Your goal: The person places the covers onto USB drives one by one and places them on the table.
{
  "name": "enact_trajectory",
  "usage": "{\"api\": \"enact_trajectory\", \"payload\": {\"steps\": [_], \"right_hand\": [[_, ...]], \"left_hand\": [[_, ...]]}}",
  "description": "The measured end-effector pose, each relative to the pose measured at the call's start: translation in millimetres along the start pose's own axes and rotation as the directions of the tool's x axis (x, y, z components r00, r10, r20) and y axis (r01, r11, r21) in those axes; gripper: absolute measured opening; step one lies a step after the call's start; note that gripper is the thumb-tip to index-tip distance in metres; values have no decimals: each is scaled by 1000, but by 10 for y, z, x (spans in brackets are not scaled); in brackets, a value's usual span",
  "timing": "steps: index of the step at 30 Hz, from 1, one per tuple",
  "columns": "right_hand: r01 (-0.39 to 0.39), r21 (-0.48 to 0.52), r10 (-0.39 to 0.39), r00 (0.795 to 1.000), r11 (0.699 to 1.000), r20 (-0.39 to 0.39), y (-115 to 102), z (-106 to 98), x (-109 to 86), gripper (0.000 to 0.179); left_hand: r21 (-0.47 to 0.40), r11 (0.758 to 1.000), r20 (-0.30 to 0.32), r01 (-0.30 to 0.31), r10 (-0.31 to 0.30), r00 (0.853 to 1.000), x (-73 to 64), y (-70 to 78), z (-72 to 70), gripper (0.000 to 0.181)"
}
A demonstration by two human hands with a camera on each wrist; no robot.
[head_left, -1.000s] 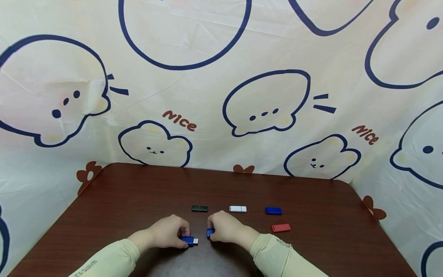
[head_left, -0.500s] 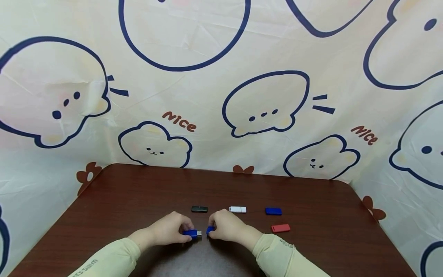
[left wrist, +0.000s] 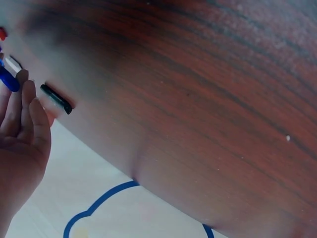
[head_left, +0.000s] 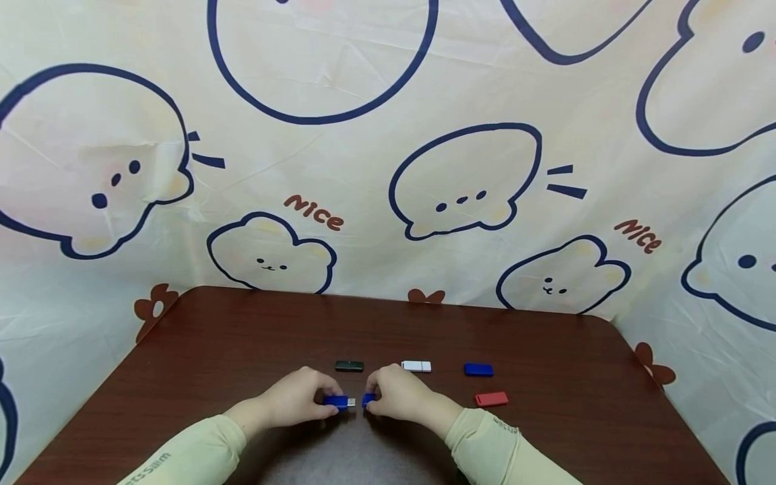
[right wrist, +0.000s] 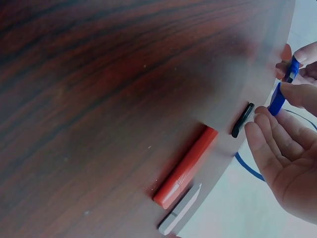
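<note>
In the head view my left hand [head_left: 294,399] pinches a blue USB stick [head_left: 335,402] between thumb and fingers. Its bare metal plug [head_left: 351,402] points to the right. Facing it, my right hand [head_left: 401,396] holds a small blue cap [head_left: 368,400], mostly hidden by the fingers. A narrow gap separates plug and cap, both level with each other. The right wrist view shows the cap [right wrist: 276,100] between thumb and fingertips, close to the stick [right wrist: 293,69] in the other hand. Only part of the stick [left wrist: 9,78] appears in the left wrist view.
Beyond the hands on the brown table [head_left: 261,337] lie a black USB stick [head_left: 349,366], a white one [head_left: 416,366] and a second blue one [head_left: 479,370]. A red stick [head_left: 491,399] lies right of my right hand. A printed curtain [head_left: 364,168] hangs behind the table.
My left hand has moved up and slightly right with the blue USB stick, bringing its plug closer to the cap. The right hand has shifted slightly up, still holding the cap.
</note>
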State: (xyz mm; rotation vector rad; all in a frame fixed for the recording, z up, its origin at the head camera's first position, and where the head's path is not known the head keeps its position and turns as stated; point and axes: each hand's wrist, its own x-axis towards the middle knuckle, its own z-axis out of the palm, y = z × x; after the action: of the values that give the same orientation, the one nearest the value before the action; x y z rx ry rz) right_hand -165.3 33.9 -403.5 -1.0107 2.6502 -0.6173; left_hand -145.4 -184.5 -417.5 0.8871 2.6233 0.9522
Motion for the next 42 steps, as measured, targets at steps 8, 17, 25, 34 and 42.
{"api": "enact_trajectory", "payload": {"steps": [8, 17, 25, 34, 42], "right_hand": [[5, 18, -5, 1000, 1000, -16, -3, 8, 13, 8], [6, 36, -4, 999, 999, -53, -33, -9, 16, 8], [12, 49, -9, 998, 999, -62, -73, 2, 22, 8], [24, 71, -20, 998, 997, -59, -102, 7, 28, 6], [21, 81, -16, 998, 996, -59, -129, 5, 28, 7]], "left_hand": [[58, 998, -41, 11, -9, 999, 26, 18, -16, 13], [96, 995, -70, -3, 10, 998, 39, 57, -19, 11], [87, 996, -81, -3, 10, 997, 42, 62, -5, 11], [85, 996, -88, -4, 12, 996, 48, 79, 5, 11], [102, 995, -103, -6, 16, 995, 55, 89, 17, 10]]}}
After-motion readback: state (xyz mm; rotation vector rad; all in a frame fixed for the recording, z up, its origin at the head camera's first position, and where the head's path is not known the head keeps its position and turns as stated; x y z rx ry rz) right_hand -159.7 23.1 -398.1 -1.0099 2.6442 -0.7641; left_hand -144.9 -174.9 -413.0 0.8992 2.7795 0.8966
